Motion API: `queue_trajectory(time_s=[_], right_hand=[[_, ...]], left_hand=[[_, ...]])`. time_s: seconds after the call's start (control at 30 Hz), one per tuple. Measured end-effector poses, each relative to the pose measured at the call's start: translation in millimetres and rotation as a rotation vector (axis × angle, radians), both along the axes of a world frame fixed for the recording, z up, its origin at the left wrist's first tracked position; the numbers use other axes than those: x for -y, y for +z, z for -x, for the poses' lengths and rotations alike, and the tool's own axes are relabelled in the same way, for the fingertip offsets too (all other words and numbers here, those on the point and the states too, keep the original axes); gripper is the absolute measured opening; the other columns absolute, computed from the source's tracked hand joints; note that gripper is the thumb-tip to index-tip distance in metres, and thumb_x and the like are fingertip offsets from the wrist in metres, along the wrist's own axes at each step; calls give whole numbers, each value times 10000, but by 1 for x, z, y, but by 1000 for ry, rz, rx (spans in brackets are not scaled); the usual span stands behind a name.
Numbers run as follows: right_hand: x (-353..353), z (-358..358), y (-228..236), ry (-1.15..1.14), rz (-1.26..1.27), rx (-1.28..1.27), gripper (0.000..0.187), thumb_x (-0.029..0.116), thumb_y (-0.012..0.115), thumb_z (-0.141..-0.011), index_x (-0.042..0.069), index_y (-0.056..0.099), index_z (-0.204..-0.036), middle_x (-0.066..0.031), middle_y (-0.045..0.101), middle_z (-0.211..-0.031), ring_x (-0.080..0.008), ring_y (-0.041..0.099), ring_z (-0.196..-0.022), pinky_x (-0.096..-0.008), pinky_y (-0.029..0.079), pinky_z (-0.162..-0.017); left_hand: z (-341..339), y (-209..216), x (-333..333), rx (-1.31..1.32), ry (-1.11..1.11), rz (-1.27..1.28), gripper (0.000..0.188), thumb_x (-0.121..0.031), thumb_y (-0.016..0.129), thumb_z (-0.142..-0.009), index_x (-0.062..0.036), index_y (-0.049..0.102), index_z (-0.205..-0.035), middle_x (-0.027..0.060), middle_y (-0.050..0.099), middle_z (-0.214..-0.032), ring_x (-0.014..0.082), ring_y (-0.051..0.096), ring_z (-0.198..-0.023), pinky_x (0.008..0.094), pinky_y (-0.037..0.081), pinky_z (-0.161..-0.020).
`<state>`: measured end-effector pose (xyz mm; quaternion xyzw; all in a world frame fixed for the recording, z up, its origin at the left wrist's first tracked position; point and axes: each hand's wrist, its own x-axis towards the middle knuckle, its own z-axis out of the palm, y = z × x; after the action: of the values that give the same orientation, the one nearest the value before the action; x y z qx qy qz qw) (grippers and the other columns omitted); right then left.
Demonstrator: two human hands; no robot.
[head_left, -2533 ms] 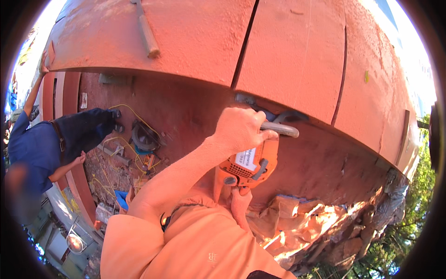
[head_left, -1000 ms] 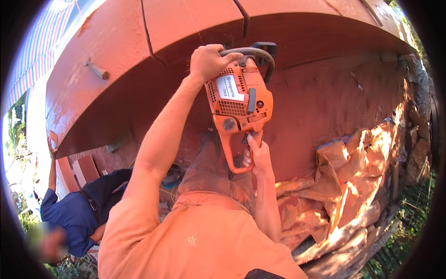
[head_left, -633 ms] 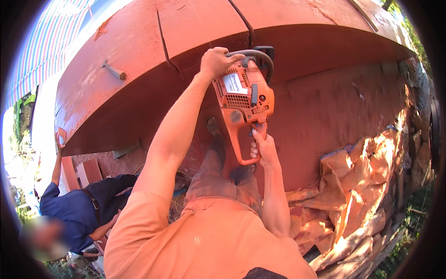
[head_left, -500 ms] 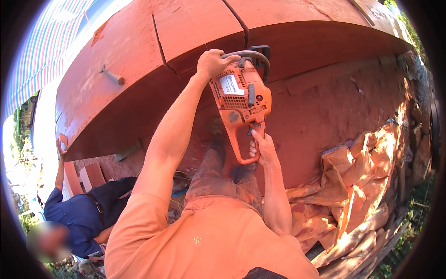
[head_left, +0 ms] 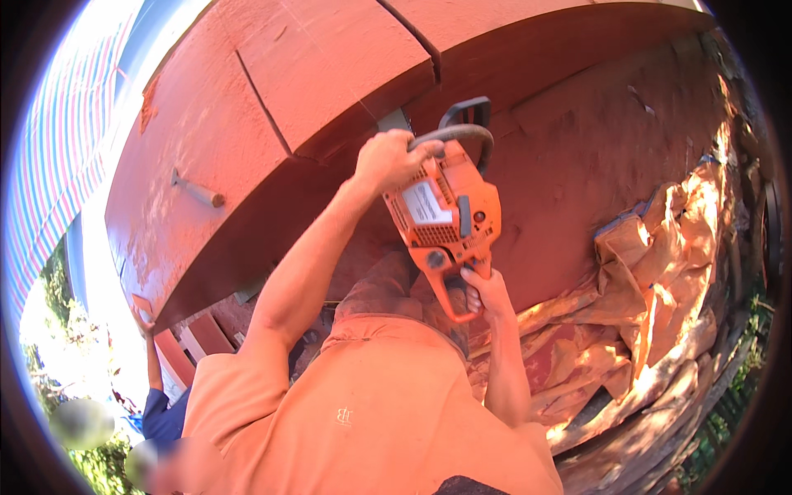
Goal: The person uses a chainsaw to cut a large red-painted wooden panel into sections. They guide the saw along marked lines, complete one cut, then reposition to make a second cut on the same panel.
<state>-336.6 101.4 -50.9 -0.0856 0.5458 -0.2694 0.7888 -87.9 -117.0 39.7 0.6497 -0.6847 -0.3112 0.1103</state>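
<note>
I hold an orange chainsaw [head_left: 452,216] before me with both hands. My left hand [head_left: 391,162] is wrapped round its dark front handle. My right hand [head_left: 487,292] grips the rear handle, fingers near the trigger. A short grey piece of the guide bar [head_left: 396,121] shows beyond my left hand, by the curved edge of a thick reddish wooden slab [head_left: 322,62]. I cannot tell whether the bar touches the wood. Two dark slots cross the slab's edge, one left of the saw and one above it. A black hand guard [head_left: 466,111] stands up behind the front handle.
A wooden-handled tool, like a small hammer [head_left: 198,190], lies on the slab's left. At far left, another person's hand [head_left: 144,318] touches the slab's edge. Crumpled orange-brown sheeting [head_left: 635,289] and rough timber [head_left: 652,421] lie at right. Reddish boards [head_left: 206,337] stand at lower left.
The chainsaw has come down and slightly right in the picture, both hands still on it. A bit of guide bar now shows. The view has shifted, and less of the other person is visible.
</note>
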Motion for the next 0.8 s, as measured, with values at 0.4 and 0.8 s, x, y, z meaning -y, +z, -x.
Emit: queue_trajectory(time_s=[0.4,0.8], right_hand=[[-57,15,10,-16,-89,-21,269,209,824,-876,73,603,-805,26,481,-544,-87,440,-400,-270,331,-378],[-7,92,-15,186,-58,279,293,191,829,-867,87,565,-795,20,482,-553,-102,450,-402,-271,350,-386]], left_hand=[[14,11,-64,-95,59,-216,578,-562,730,-912,-22,697,-708,44,552,-521,145,533,-477,353,428,-472],[48,7,-57,105,259,-160,333,-320,669,-810,10,693,-770,140,611,-575,263,631,-531,402,502,-575]])
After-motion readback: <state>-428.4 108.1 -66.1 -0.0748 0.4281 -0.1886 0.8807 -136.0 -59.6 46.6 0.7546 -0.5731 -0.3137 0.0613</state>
